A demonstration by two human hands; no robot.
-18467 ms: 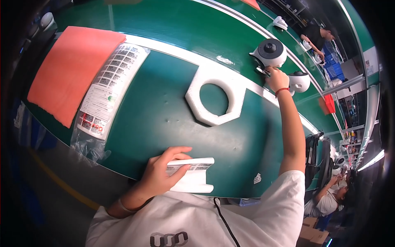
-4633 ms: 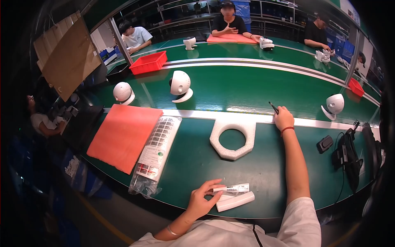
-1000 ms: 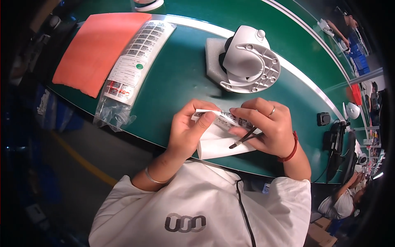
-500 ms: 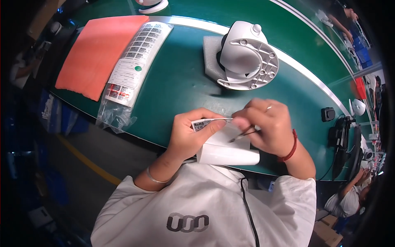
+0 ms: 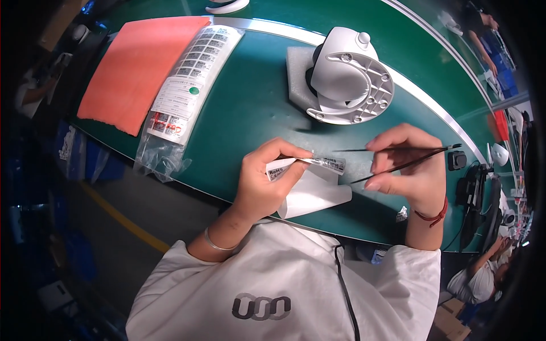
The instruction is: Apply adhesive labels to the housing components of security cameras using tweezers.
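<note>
Holding one label sheet (image 5: 315, 198) in left hand (image 5: 263, 177), one pair of tweezers (image 5: 398, 166) in right hand (image 5: 422, 179)

Bright bench (image 5: 244, 108), dark warped edges

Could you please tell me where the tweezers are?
In the head view, the dark tweezers are in the right hand, right of the label sheet.
</note>
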